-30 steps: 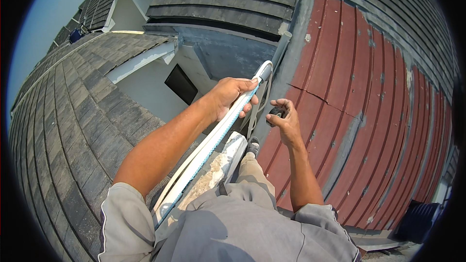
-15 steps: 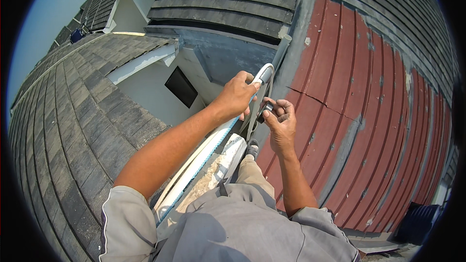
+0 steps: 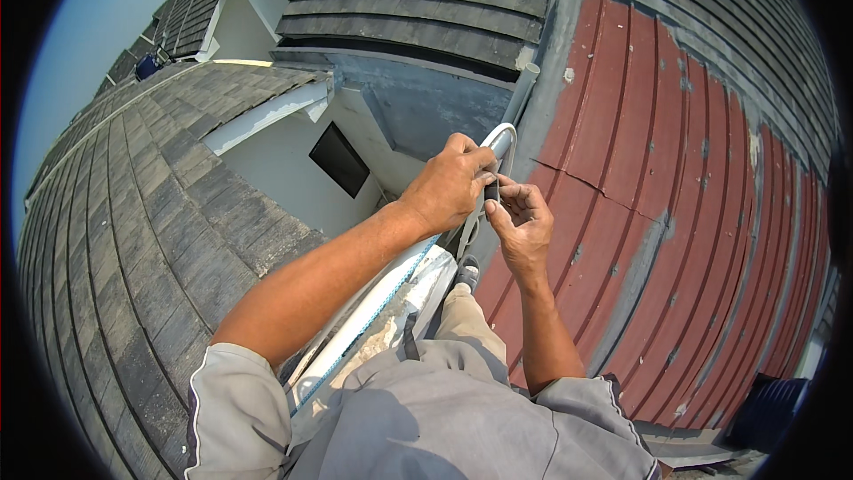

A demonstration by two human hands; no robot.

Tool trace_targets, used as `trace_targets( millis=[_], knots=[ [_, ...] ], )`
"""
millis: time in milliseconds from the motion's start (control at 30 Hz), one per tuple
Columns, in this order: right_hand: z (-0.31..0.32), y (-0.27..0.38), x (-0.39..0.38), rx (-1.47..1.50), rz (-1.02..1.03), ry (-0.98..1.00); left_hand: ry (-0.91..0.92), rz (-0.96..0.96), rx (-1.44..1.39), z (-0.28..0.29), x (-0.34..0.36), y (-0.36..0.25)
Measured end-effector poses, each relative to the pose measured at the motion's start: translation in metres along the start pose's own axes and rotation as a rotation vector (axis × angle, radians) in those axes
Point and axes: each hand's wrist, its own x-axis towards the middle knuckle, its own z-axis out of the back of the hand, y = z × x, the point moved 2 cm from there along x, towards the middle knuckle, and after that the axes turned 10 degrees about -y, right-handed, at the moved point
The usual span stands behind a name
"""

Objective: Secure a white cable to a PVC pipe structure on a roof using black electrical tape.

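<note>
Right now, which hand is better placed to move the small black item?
Right hand, I'd judge: it pinches the black item, while the left hand is at the pole, below the white cable loop.

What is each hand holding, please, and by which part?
Left hand: white pole, near its upper end. Right hand: black object, pinched, exact part unclear.

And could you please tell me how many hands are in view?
2: the left hand at the upper end of the long white bundle, and the right hand beside it, pinching a small black item.
</note>
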Motion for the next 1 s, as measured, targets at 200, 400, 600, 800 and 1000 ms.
trace_targets(
  millis=[200,400,600,800,1000],
  knots=[
    [0.001,0.011,0.004,-0.185,0.137,0.034,0.029,0.009,0.036,0.004,0.001,0.000],
    [-0.001,0.021,0.007,-0.344,0.148,0.063,0.034,-0.021,0.068,0.005,0.000,0.000],
    [-0.003,0.029,0.006,-0.375,0.164,0.077,0.057,-0.080,0.147,0.005,0.001,0.000],
    [-0.006,0.023,0.002,-0.310,0.128,0.082,0.115,-0.071,0.213,0.007,0.002,-0.003],
    [-0.004,0.023,0.002,-0.296,0.113,0.061,0.121,-0.044,0.189,0.006,0.001,-0.001]
  ],
)
